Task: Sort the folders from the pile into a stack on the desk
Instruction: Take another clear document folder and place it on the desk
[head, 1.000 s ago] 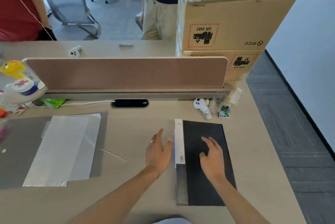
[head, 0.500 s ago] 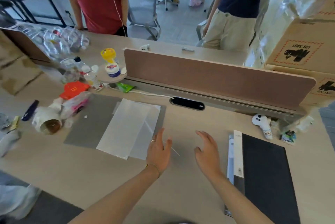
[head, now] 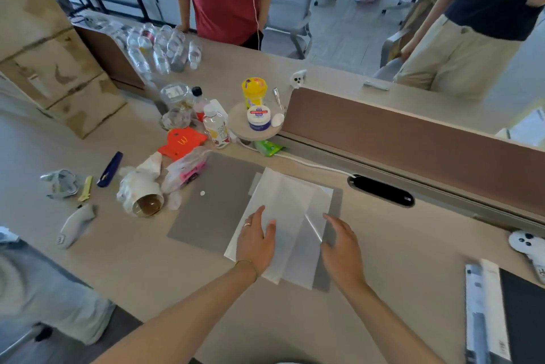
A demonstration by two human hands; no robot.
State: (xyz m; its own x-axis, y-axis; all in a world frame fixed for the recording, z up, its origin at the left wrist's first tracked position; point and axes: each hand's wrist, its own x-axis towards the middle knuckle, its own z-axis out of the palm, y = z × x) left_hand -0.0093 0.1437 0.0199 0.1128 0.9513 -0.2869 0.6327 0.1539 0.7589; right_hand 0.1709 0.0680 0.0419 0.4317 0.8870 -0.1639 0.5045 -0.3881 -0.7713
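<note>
A pile of translucent white folders (head: 290, 210) lies on a flat grey folder (head: 219, 204) in the middle of the desk. My left hand (head: 256, 241) rests flat on the near left part of the translucent folders, fingers spread. My right hand (head: 342, 248) is over the pile's near right edge, fingers apart, holding nothing. At the far right lies the stack, a black folder (head: 525, 319) with a white spine strip (head: 491, 304).
Clutter crowds the left: a tipped cup (head: 144, 198), plastic bags, a red paper box (head: 182, 142), bottles (head: 218, 127), a yellow container (head: 254, 92). A brown divider panel (head: 413, 139) runs behind. A white controller (head: 528, 245) lies right. Two people stand beyond the desk.
My view has swung left, away from the black folder. Both hands left the black folder and moved left onto the translucent folder pile.
</note>
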